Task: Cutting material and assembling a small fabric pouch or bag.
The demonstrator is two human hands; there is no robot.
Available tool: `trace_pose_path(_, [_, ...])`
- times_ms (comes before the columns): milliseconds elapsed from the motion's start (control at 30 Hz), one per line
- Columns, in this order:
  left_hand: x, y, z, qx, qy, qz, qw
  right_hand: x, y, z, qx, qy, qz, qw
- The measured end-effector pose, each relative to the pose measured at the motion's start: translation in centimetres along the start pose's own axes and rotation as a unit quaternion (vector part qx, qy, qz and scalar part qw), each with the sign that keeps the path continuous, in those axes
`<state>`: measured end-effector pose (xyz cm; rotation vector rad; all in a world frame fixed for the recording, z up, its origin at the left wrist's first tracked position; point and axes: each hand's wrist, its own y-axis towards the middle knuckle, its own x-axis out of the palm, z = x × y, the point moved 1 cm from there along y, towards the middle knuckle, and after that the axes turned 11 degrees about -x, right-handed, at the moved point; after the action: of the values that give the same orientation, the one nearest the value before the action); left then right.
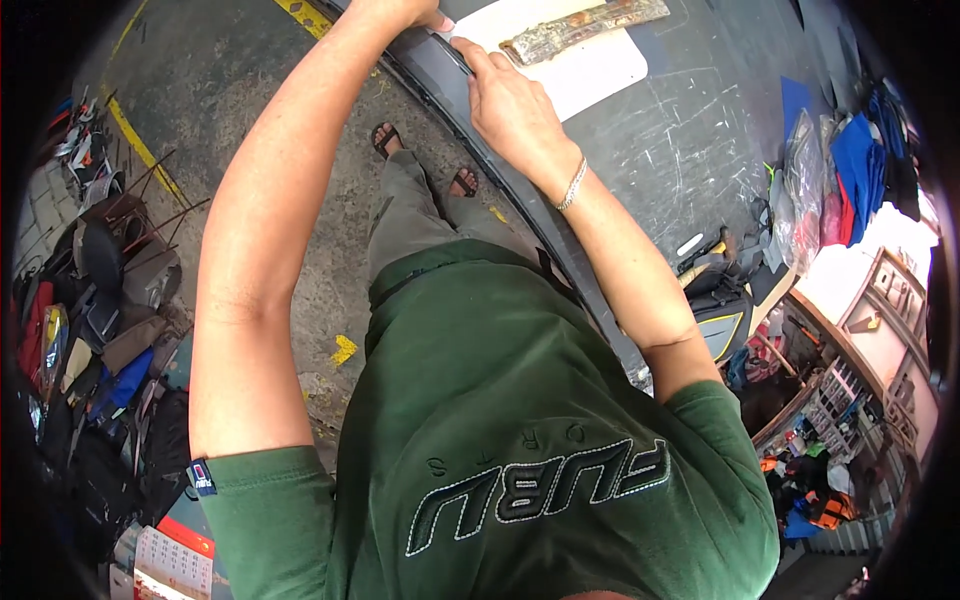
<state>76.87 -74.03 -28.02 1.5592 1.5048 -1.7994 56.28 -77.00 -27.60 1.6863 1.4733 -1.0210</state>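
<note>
At the top edge of the view, my left hand [405, 12] is partly cut off by the frame. Its visible fingertips curl in toward my right hand, and what they grip is hidden. My right hand [515, 105], with a silver bracelet at the wrist, bends its fingers down at the near edge of the dark worktable [690, 130]. A narrow black strip [450, 53] lies between the two hands, pinched by the right fingers. Just beyond them is a white board [600, 80], and on it rests a worn, rough wooden bar [585, 28].
The tabletop carries many scratches. Blue cloth [855, 175] and clear plastic-wrapped items [800, 190] hang or lie at the right. A black bag [715, 310] sits beside the table's near right end. Bags and loose material [110, 310] pile up on the concrete floor [260, 140] at left.
</note>
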Motion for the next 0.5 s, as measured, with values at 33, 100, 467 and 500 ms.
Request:
trace_pose_path(33, [0.0,-0.1,-0.2,0.000,-0.001,-0.003,1.000,0.1,0.1,0.0,0.002,-0.004,0.001,1.000])
trace_pose_path(100, [-0.2,-0.1,-1.0,-0.005,0.006,0.004,1.000,0.3,0.2,0.0,0.005,-0.008,-0.001,1.000])
trace_pose_path(467, [-1.8,-2.0,-2.7,0.164,-0.137,-0.063,0.975,0.3,-0.3,0.9,-0.031,0.022,-0.013,0.999])
trace_pose_path(500, [-1.7,-1.9,-2.7,0.241,-0.207,-0.085,0.944,0.3,-0.8,1.0,-0.006,0.004,-0.025,1.000])
